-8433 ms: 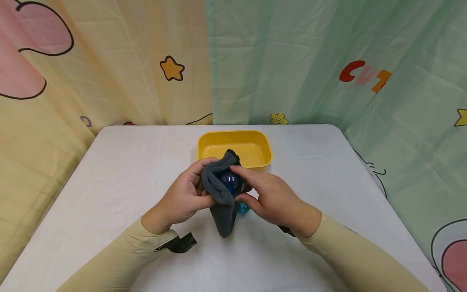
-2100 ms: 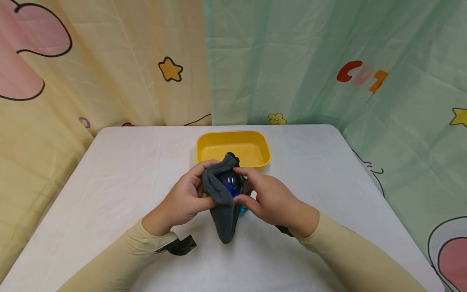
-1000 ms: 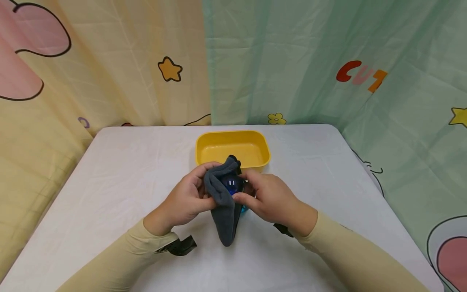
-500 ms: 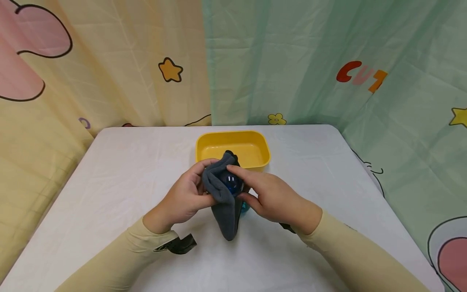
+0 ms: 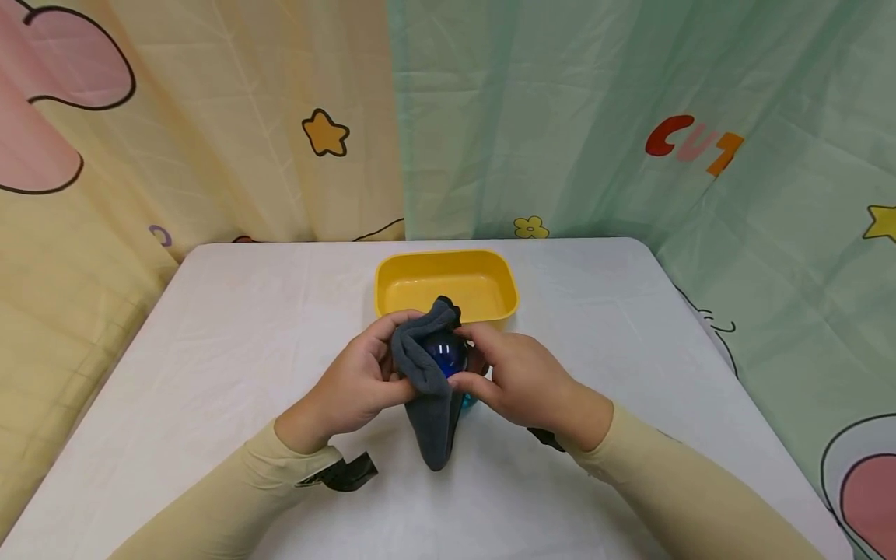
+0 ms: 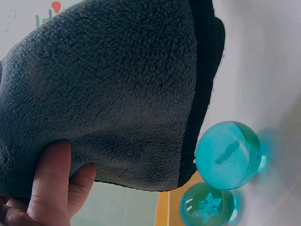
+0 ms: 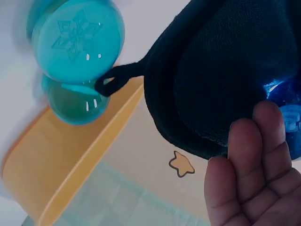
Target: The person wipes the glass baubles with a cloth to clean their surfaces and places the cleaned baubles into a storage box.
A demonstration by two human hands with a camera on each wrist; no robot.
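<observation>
In the head view my left hand (image 5: 350, 381) holds a dark grey fleece cloth (image 5: 432, 428), folded over, with its lower end hanging down. My right hand (image 5: 525, 381) pinches a clear deep-blue ball (image 5: 448, 354) between thumb and fingers, against the cloth's fold. Part of the ball is hidden under the cloth. The left wrist view has the thumb and a finger (image 6: 51, 174) on the fleece, which has a black edging. A black hanging loop (image 7: 112, 82) sticks out from the cloth in the right wrist view, where the fingers (image 7: 244, 146) lie beside the blue ball.
Beyond the hands stands a yellow rectangular basin (image 5: 483, 292). Two clear teal balls sit on the white table (image 5: 280, 295) near it: one (image 6: 228, 155) is closer, and the other (image 6: 207, 207) bears a snowflake shape. A patterned curtain (image 5: 560, 117) hangs behind the table.
My right fingers shift back and forth over the blue ball; since half a second ago they have drawn back toward its right side. The cloth has dipped slightly toward me. Both holds stay.
</observation>
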